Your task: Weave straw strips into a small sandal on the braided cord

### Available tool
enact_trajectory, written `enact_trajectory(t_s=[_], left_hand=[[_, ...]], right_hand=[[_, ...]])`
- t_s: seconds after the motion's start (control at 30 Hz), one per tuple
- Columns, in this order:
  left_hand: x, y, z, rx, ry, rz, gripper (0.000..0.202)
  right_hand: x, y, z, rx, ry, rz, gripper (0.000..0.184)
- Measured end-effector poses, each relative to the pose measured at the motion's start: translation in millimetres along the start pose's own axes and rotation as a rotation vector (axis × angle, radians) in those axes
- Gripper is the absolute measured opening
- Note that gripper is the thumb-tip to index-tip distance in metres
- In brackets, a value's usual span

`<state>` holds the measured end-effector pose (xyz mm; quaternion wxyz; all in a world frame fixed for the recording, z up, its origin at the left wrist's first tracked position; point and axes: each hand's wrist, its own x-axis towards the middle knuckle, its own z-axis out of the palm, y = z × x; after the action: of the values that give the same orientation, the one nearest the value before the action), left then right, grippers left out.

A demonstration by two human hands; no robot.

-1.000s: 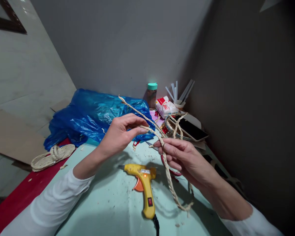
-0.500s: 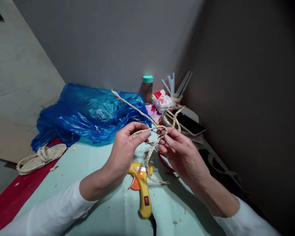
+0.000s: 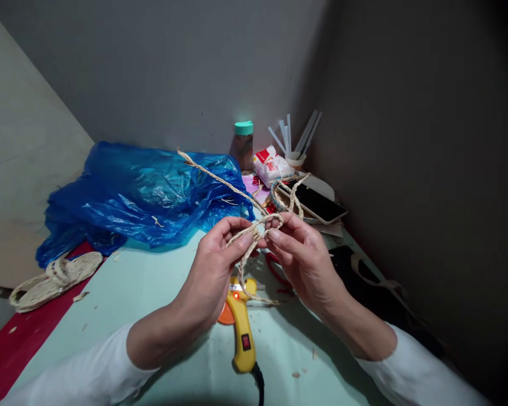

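Pale braided straw cord (image 3: 224, 181) runs between my two hands, looped where they meet. One end sticks out to the upper left, and another hangs down over the glue gun. My left hand (image 3: 214, 262) is closed, pinching the loop between thumb and fingers. Close beside it, my right hand (image 3: 307, 259) pinches the other side of the loop, its fingertips partly hidden. Below them a yellow glue gun (image 3: 243, 327) with an orange trigger and a lit red light lies on the pale green tabletop (image 3: 161, 299).
A crumpled blue plastic bag (image 3: 144, 192) covers the back left. Left of it lies a woven straw sandal-like piece (image 3: 61, 276). At the back right stand a green-lidded jar (image 3: 243, 144), a tissue pack (image 3: 271, 166), glue sticks (image 3: 307, 132) and a phone (image 3: 322, 204). Red-handled scissors (image 3: 275, 270) lie behind my right hand.
My hands have drawn closer together, and the loop between them is smaller. The hanging end has shifted left with them. The whole view has moved slightly.
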<state>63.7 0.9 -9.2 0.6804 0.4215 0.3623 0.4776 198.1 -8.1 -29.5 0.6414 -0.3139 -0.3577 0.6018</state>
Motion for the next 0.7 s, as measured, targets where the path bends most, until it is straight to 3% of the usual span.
enact_trajectory(t_s=[0.7], left_hand=[[3.7,-6.1,-5.4,0.159,-0.123,-0.046,0.015]], right_hand=[[-0.8,2.3,-6.4,-0.14,-0.05,-0.055,0.012]])
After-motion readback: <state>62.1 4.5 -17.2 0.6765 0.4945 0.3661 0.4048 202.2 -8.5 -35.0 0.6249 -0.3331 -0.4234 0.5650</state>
